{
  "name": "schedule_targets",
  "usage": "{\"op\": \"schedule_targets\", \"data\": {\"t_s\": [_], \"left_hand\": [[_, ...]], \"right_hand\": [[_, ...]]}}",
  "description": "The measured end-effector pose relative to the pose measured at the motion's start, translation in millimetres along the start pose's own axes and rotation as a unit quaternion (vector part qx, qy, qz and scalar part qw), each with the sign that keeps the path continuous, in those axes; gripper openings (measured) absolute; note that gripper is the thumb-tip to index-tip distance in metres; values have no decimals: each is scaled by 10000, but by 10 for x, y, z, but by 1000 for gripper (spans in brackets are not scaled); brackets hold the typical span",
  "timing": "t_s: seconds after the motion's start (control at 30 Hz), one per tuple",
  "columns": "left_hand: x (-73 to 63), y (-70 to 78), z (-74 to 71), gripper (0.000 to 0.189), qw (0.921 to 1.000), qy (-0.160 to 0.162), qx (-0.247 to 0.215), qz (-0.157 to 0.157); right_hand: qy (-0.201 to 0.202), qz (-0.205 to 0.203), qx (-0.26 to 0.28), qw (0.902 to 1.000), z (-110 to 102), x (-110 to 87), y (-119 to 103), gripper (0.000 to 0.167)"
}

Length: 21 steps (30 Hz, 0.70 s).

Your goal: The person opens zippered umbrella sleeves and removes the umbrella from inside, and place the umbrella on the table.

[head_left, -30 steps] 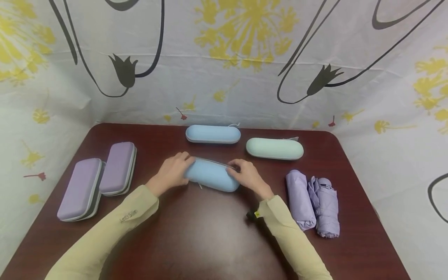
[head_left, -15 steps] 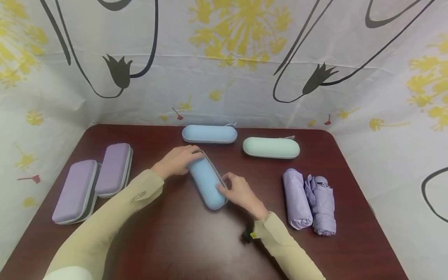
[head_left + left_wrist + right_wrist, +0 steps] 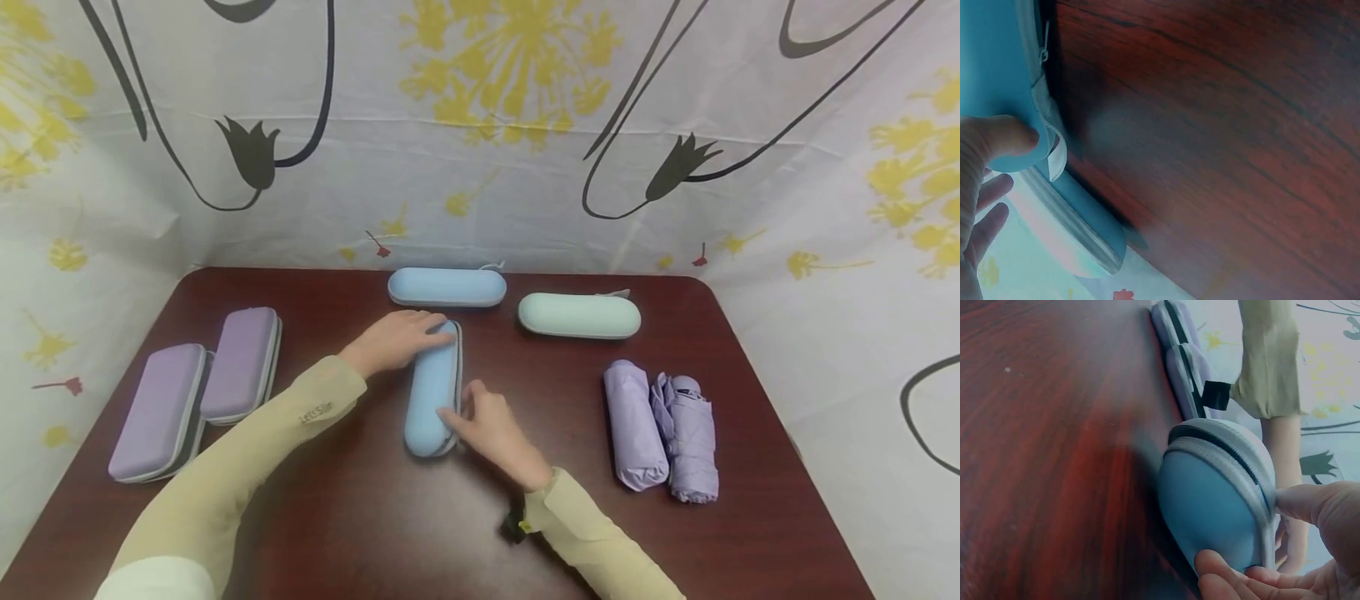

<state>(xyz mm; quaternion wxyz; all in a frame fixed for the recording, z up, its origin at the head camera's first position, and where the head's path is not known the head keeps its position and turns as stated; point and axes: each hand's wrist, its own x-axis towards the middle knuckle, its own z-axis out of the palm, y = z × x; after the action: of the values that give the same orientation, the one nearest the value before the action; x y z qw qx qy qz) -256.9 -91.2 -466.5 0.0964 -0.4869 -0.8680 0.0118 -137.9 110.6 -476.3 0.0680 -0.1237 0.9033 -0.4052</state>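
A light blue zippered hard case (image 3: 430,396) lies on the table in front of me, its long side pointing nearly away from me. My left hand (image 3: 393,340) grips its far end, thumb (image 3: 1013,137) on top beside a small fabric tab (image 3: 1057,159). At the near end, my right hand (image 3: 491,429) holds the case between thumb and fingers (image 3: 1219,575). In the right wrist view, a dark gap shows between the two grey zipper edges (image 3: 1225,456). Part of the case's far end is hidden by my left hand.
Behind it, another blue case (image 3: 447,287) and a mint green case (image 3: 580,317) lie along the back edge. Two purple cases (image 3: 156,412) are at the left. Two folded lavender umbrellas (image 3: 636,425) lie at the right. A patterned curtain (image 3: 480,200) surrounds the dark red table (image 3: 360,525).
The blue case has turned from lying crosswise to pointing nearly away from me. My left hand stays at its far end, while my right hand has come nearer to me with the other end.
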Motion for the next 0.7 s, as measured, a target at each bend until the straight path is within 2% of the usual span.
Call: {"op": "schedule_targets", "data": {"t_s": [0.07,0.17,0.23,0.3,0.33,0.37,0.4,0.43,0.5,0.57,0.6,0.63,0.67,0.7], "left_hand": [[-11,18,-2,55,9998,-48,-114,-150],[-57,74,-22,60,9947,-51,-775,-671],[-103,128,-40,61,9822,65,-1460,-1181],[-155,192,-55,57,9604,317,-2205,-1676],[-182,228,-55,55,9471,439,-2528,-1929],[-206,272,-65,54,9302,528,-2899,-2189],[-224,324,-82,53,9100,572,-3283,-2468],[-246,379,-95,53,8846,551,-3694,-2792],[-277,490,-121,60,8239,449,-4393,-3552],[-289,591,-143,70,7639,280,-4853,-4244],[-291,630,-142,75,7413,206,-4969,-4506],[-297,661,-133,79,7259,162,-5026,-4692],[-306,686,-118,82,7205,133,-4992,-4811],[-317,706,-99,84,7212,90,-4941,-4855]], "right_hand": [[56,-96,54,9999,16,5,11,34],[211,-330,151,9991,29,28,59,40],[325,-511,248,9979,25,48,93,45],[393,-637,361,9965,18,68,128,48],[406,-680,417,9960,14,78,143,48],[420,-698,467,9956,8,86,152,47],[431,-711,497,9953,-2,93,157,46],[444,-731,533,9949,0,99,158,45],[505,-782,546,9942,3,112,150,42],[581,-846,561,9931,2,126,141,40],[606,-858,553,9929,2,130,132,40],[620,-857,546,9929,4,134,127,40],[619,-854,536,9930,8,139,124,40],[601,-850,535,9931,13,142,122,40]]}}
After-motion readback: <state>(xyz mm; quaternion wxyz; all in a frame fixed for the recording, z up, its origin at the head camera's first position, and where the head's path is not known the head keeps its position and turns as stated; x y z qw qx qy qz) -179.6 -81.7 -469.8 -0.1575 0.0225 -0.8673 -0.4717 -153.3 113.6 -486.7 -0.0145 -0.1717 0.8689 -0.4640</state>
